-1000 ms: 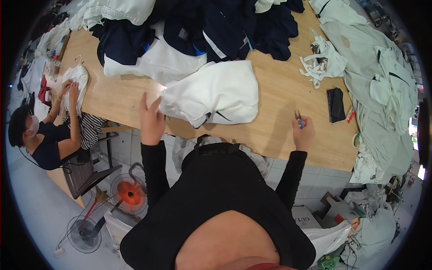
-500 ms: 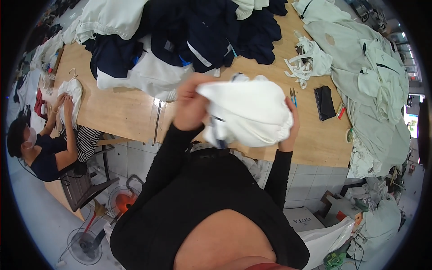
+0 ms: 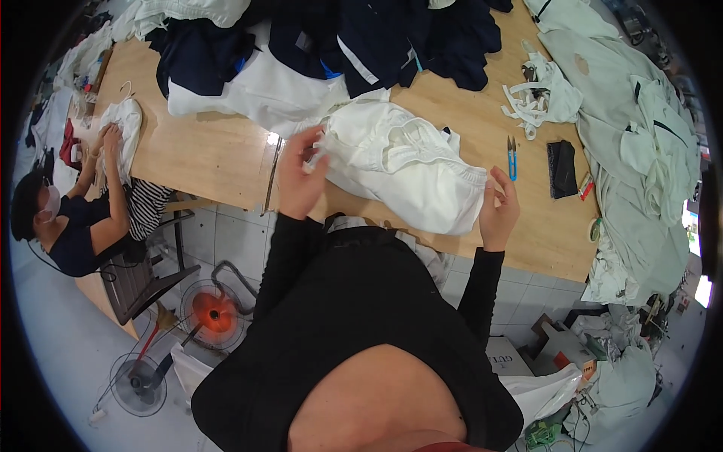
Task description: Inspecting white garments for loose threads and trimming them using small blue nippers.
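Garment [image 3: 433, 211], white and bunched, lies on the table [image 3: 199, 162] between the two sets of fingers, a puckered opening facing up.

Left hand [image 3: 301, 181]: fingers curled, well parted from the thumb, at the garment's near-left end; contact unclear. Right hand [image 3: 500, 215]: fingers loosely spread, no firm grip visible, at the gathered edge [image 3: 473, 175]; cannot tell whether the tips touch.

Handling, my judgement: cloth looks soft, folds apt to slip. Best worked from both ends at once, left fingers steadying while the right square the gathered edge; light, flat pressure should do better than a hard pinch, which could drag the layers askew.

Surroundings: blue-handled snips [image 3: 512, 160] just beyond the right fingers, points away from the wearer; dark flat piece [image 3: 561, 169] further right; white strappy bundle [image 3: 553, 98] beyond. Navy garments [image 3: 384, 41] piled ahead of both hands. Pale fabric heap [image 3: 636, 166] at far right.
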`<action>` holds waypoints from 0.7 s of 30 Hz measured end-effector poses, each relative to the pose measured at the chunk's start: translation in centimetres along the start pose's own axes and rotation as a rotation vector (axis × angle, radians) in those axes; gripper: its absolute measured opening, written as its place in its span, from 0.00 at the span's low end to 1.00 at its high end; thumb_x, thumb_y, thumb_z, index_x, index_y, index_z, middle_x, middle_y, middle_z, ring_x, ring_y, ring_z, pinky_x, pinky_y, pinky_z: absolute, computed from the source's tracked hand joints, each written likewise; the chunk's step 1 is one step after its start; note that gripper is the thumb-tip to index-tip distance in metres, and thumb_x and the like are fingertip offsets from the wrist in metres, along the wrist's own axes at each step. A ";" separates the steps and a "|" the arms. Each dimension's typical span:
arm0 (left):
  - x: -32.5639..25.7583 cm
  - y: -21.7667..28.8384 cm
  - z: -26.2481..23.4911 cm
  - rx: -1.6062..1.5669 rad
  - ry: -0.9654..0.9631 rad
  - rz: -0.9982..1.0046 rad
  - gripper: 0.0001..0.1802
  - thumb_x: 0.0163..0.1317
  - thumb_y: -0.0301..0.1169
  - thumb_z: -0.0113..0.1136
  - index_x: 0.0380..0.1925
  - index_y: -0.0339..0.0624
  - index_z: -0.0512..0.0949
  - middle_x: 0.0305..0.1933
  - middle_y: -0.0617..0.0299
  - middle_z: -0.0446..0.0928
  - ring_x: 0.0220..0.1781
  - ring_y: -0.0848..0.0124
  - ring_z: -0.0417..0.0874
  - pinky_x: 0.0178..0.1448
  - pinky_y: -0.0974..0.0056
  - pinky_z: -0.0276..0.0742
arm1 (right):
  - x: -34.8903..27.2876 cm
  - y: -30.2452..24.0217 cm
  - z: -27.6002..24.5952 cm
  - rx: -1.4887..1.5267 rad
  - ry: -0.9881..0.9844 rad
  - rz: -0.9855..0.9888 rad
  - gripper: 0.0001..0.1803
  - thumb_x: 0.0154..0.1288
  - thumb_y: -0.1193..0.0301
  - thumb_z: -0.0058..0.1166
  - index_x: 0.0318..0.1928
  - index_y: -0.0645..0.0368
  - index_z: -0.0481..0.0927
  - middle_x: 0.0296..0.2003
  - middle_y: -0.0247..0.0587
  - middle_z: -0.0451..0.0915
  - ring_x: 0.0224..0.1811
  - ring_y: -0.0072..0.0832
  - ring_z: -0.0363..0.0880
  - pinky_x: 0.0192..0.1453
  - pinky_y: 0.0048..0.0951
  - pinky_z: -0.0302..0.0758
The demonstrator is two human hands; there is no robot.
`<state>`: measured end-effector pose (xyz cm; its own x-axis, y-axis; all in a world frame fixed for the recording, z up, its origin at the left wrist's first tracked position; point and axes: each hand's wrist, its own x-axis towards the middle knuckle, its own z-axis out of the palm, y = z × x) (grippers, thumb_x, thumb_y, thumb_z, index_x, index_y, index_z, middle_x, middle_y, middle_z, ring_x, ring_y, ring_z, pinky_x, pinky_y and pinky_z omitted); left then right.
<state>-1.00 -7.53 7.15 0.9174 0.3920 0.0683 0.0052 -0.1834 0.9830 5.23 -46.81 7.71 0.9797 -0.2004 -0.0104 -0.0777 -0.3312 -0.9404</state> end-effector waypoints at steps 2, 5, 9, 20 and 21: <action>0.6 1.3 3.5 -0.006 -0.151 0.036 0.21 0.65 0.20 0.68 0.59 0.44 0.85 0.65 0.54 0.82 0.68 0.63 0.83 0.67 0.60 0.80 | 0.7 -1.7 0.1 -0.525 -0.108 -0.485 0.21 0.68 0.78 0.64 0.62 0.62 0.86 0.61 0.49 0.87 0.69 0.48 0.80 0.75 0.48 0.72; 3.2 1.5 8.2 0.123 -0.291 0.345 0.20 0.62 0.26 0.72 0.55 0.47 0.88 0.68 0.50 0.81 0.67 0.55 0.83 0.69 0.53 0.78 | 2.1 0.5 0.1 -0.766 -0.282 -0.556 0.27 0.61 0.80 0.67 0.63 0.57 0.85 0.57 0.46 0.88 0.69 0.53 0.78 0.77 0.51 0.69; 4.6 -2.8 9.5 0.911 -0.322 0.442 0.24 0.56 0.29 0.68 0.56 0.49 0.89 0.74 0.52 0.77 0.66 0.51 0.81 0.67 0.44 0.75 | -0.2 -3.3 0.1 -0.913 -0.222 -0.674 0.18 0.62 0.77 0.67 0.53 0.53 0.90 0.47 0.39 0.85 0.60 0.41 0.82 0.78 0.56 0.64; 3.4 -2.6 5.3 0.574 -0.354 0.190 0.34 0.53 0.25 0.67 0.66 0.41 0.83 0.67 0.42 0.81 0.65 0.42 0.83 0.70 0.50 0.80 | -6.9 -6.9 -1.6 -0.590 -0.464 -0.535 0.15 0.55 0.81 0.66 0.45 0.57 0.90 0.44 0.40 0.83 0.57 0.44 0.81 0.68 0.48 0.72; 3.6 -2.2 5.4 0.548 -0.372 0.157 0.34 0.53 0.23 0.66 0.66 0.40 0.82 0.66 0.42 0.82 0.66 0.42 0.82 0.70 0.49 0.80 | -5.9 -7.4 -1.0 -0.576 -0.448 -0.563 0.15 0.56 0.81 0.66 0.45 0.57 0.90 0.46 0.40 0.84 0.58 0.45 0.81 0.65 0.47 0.73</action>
<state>4.42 -10.60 4.28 0.9990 0.0052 0.0437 -0.0284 -0.6815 0.7313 -0.19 -44.10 15.09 0.8716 0.4655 0.1537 0.4699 -0.7036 -0.5331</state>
